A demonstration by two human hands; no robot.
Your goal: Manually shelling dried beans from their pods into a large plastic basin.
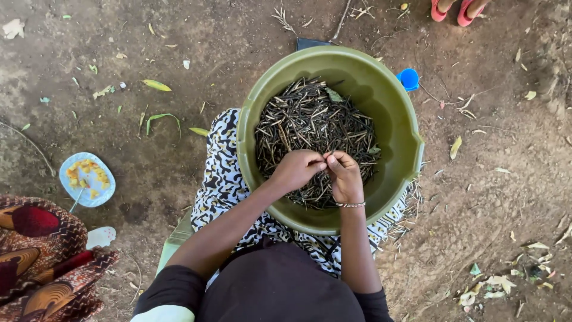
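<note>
A large green plastic basin (398,128) rests on my lap over a black-and-white patterned cloth (223,173). It holds a heap of dry dark pods (307,122). My left hand (296,169) and my right hand (345,176) meet over the near side of the heap, fingertips pinched together on one thin pod (327,157) between them. A beaded bracelet circles my right wrist.
Bare dirt ground with scattered leaves lies all around. A blue-rimmed plate (87,179) with yellow food sits at the left, beside a patterned red-brown cloth (44,259). A small blue cup (409,79) stands behind the basin. Someone's feet in red sandals (451,9) are at the top.
</note>
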